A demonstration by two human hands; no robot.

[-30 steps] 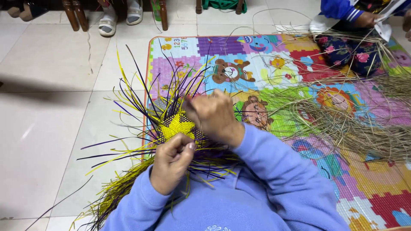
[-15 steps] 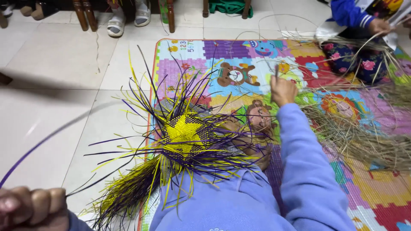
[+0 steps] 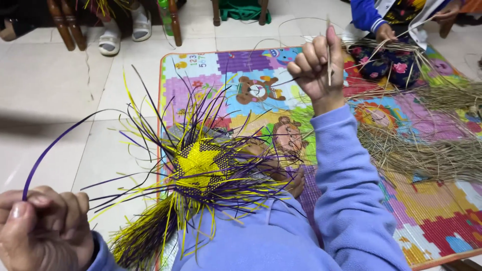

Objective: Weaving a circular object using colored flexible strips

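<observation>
So both arms have gone wide now. My left hand (image 3: 42, 226) is pinching a purple strip (image 3: 60, 145), my right hand (image 3: 314, 62) is up gripping a thin straw (image 3: 329, 50). The woven piece (image 3: 201, 165) sits on my lap, hands off it, strands pulled taut I reckon.

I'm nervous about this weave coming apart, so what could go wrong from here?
The left hand pulls a purple strip in a tight arc; it might kink or snap. With the right hand raised holding a thin straw, neither hand touches the yellow star weave, which could loosen or slide off the lap.
</observation>
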